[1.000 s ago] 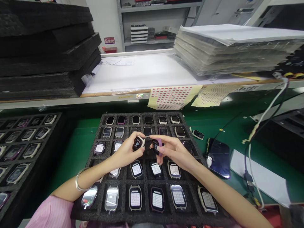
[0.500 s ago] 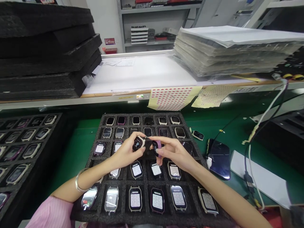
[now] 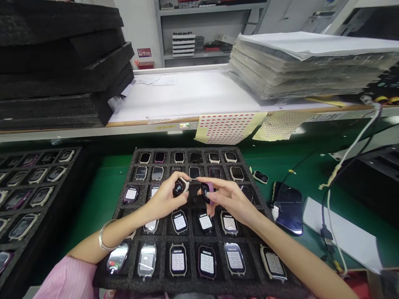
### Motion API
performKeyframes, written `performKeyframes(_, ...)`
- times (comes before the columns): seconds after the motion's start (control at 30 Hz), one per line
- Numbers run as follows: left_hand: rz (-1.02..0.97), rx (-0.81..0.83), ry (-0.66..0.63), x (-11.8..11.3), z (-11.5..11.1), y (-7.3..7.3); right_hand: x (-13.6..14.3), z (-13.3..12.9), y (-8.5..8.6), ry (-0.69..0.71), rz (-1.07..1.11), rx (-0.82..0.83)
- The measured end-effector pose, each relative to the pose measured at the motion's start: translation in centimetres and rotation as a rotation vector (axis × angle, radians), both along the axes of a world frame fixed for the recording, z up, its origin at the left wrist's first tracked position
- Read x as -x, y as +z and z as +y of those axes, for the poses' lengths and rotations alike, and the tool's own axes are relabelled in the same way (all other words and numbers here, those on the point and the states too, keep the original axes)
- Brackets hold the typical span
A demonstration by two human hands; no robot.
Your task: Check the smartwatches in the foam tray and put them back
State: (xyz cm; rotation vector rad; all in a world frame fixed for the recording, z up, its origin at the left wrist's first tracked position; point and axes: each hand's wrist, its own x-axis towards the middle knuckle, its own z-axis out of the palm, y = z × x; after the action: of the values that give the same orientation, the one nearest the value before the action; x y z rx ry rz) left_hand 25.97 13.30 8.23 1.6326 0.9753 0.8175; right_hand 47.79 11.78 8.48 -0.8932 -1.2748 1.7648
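My left hand (image 3: 166, 194) holds a silver-edged watch body (image 3: 180, 187) by its sides, its dark screen lit with a small picture. A purple-edged watch body (image 3: 206, 192) is gripped between the fingers and thumb of my right hand (image 3: 229, 197), its face turned leftward. Both hands hover over a black foam tray (image 3: 192, 239) whose compartments hold several watch bodies. Many of those in the nearer rows, such as the silver one (image 3: 178, 261), show white grid screens; the farther rows have dark screens.
Another foam tray of watches (image 3: 28, 224) lies at the left. To the right are a small watch (image 3: 260, 177), a dark phone (image 3: 288, 207), cables (image 3: 327, 203) and a white sheet (image 3: 343, 232). Behind, a shelf (image 3: 187, 95) bears black foam (image 3: 62, 66) and a plastic-tray stack (image 3: 286, 70).
My left hand has shifted very slightly left and up with its watch. My right hand has moved a little to the right, so the two watches are slightly farther apart.
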Motion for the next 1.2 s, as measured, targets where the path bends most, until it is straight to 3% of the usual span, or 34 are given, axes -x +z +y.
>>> performKeyframes(0.27, -0.346, 0.316, -0.010, -0.6, 0.6, -0.6, 0.4, -0.1, 0.0, 0.022, 0.124, 0.084)
performKeyframes(0.43, -0.449, 0.439, -0.008, -0.6, 0.7, -0.7, 0.3, 0.1, -0.1, -0.060, 0.062, 0.082)
performKeyframes(0.97, -0.355, 0.344, -0.038, -0.6, 0.6, -0.9, 0.2, 0.3, -0.4, -0.088, 0.058, 0.069)
performKeyframes(1.2, -0.120, 0.130, -0.018, -0.4, 0.8, -1.7, 0.3, 0.2, -0.7, -0.002, 0.086, -0.034)
